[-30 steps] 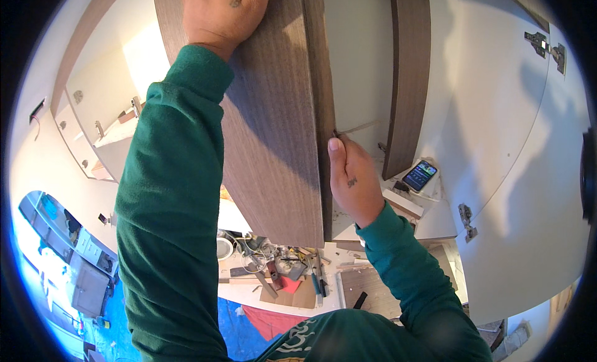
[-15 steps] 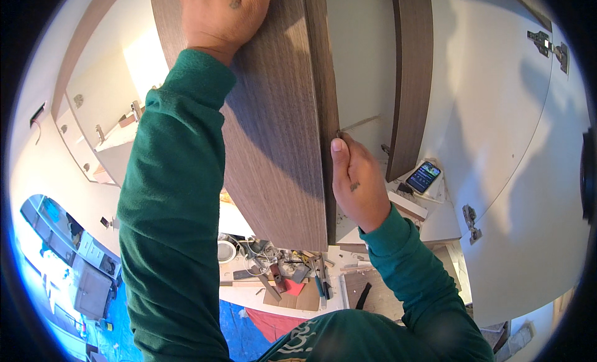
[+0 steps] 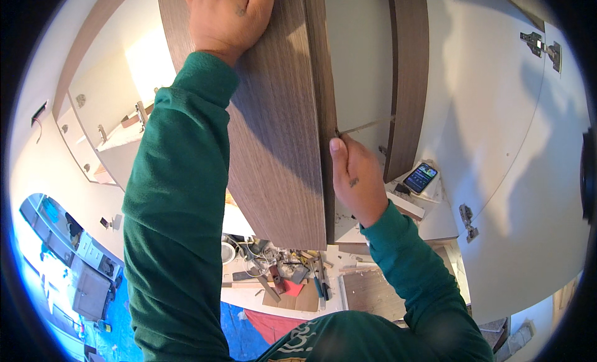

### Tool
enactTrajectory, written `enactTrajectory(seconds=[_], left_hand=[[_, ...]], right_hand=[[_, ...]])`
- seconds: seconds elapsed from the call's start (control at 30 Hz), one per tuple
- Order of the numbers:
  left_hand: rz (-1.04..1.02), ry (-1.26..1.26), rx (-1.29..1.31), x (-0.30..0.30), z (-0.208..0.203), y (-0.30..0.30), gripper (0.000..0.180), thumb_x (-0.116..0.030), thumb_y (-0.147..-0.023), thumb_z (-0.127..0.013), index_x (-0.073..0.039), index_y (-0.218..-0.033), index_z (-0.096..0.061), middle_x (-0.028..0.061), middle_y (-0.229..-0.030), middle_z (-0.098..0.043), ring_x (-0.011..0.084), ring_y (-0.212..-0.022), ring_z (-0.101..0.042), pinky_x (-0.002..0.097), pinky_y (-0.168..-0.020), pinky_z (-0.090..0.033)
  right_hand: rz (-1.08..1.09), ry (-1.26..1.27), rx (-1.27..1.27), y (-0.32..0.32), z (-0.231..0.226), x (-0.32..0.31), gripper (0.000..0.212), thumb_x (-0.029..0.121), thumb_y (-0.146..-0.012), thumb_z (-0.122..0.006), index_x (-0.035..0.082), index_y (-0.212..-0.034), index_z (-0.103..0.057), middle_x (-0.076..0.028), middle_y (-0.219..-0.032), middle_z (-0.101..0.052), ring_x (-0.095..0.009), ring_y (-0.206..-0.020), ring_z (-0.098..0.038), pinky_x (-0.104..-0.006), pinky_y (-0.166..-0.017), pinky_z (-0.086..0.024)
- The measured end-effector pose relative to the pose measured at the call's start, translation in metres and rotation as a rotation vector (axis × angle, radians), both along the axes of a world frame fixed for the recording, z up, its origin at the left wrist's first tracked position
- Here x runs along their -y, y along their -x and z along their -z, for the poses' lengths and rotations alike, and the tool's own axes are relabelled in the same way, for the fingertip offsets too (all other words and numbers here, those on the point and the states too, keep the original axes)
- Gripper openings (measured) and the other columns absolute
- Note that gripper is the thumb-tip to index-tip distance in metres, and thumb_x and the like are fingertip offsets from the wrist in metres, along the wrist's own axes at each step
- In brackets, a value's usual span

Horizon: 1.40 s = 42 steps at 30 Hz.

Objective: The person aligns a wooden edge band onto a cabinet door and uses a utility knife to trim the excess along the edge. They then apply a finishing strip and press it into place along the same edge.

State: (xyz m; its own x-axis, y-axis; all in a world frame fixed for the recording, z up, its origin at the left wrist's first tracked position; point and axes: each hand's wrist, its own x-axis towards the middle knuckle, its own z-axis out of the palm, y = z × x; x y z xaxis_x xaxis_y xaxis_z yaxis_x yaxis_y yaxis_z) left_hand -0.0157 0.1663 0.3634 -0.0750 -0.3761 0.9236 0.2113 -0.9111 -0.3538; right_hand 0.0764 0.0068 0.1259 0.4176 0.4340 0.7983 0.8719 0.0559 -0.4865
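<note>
Brown wood-grained panel (image 3: 273, 144), directly ahead, is presumably steadied by the left hand (image 3: 227, 18), its grip unclear. The near right edge is met by the right hand (image 3: 360, 180), whose hold cannot be told.

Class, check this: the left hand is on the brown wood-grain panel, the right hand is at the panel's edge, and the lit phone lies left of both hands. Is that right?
The phone's side is wrong: the head view shows the lit phone lying right of both the left hand and the right hand. The rest stands.
</note>
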Motion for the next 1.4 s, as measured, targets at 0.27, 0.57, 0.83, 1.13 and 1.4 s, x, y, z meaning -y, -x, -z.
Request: enactTrajectory(seconds=[0.27, 0.57, 0.83, 1.13, 1.4], left_hand=[[-0.009, -0.025, 0.013, 0.0, 0.001, -0.002, 0.055, -0.044, -0.101, -0.053, 0.001, -0.132, -0.061, 0.0225, -0.138, -0.058, 0.0403, -0.13, -0.051, 0.0477, -0.113, -0.035], [-0.003, -0.015, 0.008, 0.0, 0.002, 0.0, 0.054, -0.044, -0.101, -0.052, 0.0, -0.132, -0.061, 0.0218, -0.14, -0.058, 0.0401, -0.132, -0.05, 0.0476, -0.114, -0.034], [0.005, 0.004, 0.004, 0.001, 0.001, -0.001, 0.056, -0.045, -0.101, -0.052, 0.0, -0.133, -0.06, 0.022, -0.14, -0.057, 0.0401, -0.132, -0.05, 0.0484, -0.114, -0.034], [0.006, 0.029, -0.004, 0.002, 0.002, 0.003, 0.054, -0.043, -0.101, -0.053, 0.0, -0.133, -0.061, 0.022, -0.139, -0.057, 0.0404, -0.131, -0.051, 0.0472, -0.113, -0.035], [0.013, -0.002, 0.004, 0.0, 0.001, -0.001, 0.056, -0.046, -0.101, -0.051, -0.001, -0.133, -0.061, 0.0222, -0.139, -0.058, 0.0405, -0.131, -0.051, 0.0474, -0.113, -0.035]], right_hand=[[-0.055, -0.038, -0.007, 0.003, -0.004, 0.004, 0.042, 0.029, -0.111, -0.041, -0.007, -0.101, -0.058, -0.029, -0.085, -0.062, -0.049, -0.08, -0.062, -0.0543, -0.073, -0.05], [-0.044, -0.06, -0.01, 0.001, -0.007, -0.003, 0.044, 0.031, -0.112, -0.04, -0.007, -0.101, -0.06, -0.029, -0.084, -0.063, -0.049, -0.08, -0.063, -0.0539, -0.074, -0.051], [-0.003, -0.071, 0.001, -0.008, -0.012, -0.011, 0.045, 0.031, -0.111, -0.04, -0.007, -0.1, -0.061, -0.03, -0.087, -0.065, -0.049, -0.08, -0.063, -0.0544, -0.075, -0.052], [-0.079, -0.028, -0.012, 0.001, -0.013, 0.001, 0.046, 0.033, -0.112, -0.039, -0.007, -0.101, -0.06, -0.029, -0.086, -0.064, -0.049, -0.08, -0.063, -0.0536, -0.074, -0.052], [-0.046, -0.015, -0.027, 0.0, -0.017, 0.0, 0.049, 0.035, -0.112, -0.038, -0.008, -0.102, -0.059, -0.029, -0.086, -0.063, -0.048, -0.08, -0.063, -0.0525, -0.074, -0.052]])
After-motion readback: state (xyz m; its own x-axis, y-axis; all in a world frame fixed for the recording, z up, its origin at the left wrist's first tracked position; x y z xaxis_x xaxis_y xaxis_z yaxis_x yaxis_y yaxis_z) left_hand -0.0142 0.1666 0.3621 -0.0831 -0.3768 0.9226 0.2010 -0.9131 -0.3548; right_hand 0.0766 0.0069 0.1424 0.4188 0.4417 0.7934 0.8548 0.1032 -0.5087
